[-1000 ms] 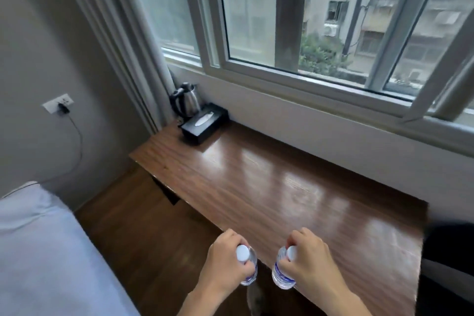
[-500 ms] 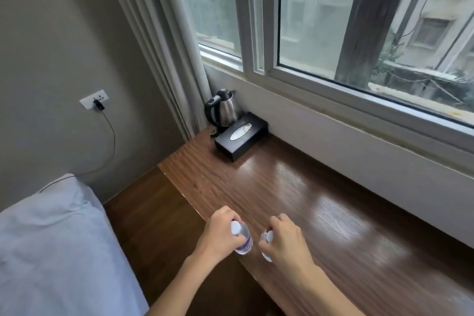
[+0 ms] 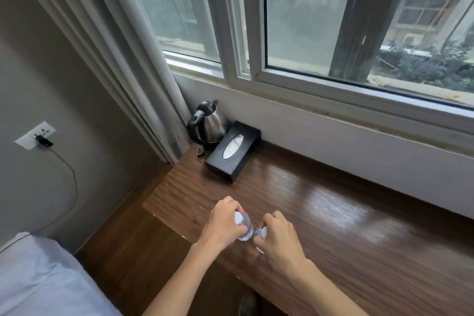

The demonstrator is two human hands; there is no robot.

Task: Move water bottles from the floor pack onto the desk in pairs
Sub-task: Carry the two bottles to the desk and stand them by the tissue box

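Note:
My left hand (image 3: 222,223) grips a small clear water bottle (image 3: 245,227) with a white cap and a blue label. My right hand (image 3: 278,237) grips a second water bottle (image 3: 262,233), mostly hidden by the fingers, only its white cap and a bit of plastic showing. Both bottles are held side by side, almost touching, over the left front part of the dark wooden desk (image 3: 346,226). I cannot tell whether their bases touch the desk. The floor pack is out of view.
A steel kettle (image 3: 210,123) and a black tissue box (image 3: 233,150) stand at the desk's back left corner under the window. A curtain (image 3: 123,54) hangs at left. A bed corner (image 3: 38,279) lies lower left, with a wall socket and cable (image 3: 41,138) above.
Both hands have carried the bottles forward from the desk's front edge to above its top and drawn them closer together. The view has swung left toward the kettle corner.

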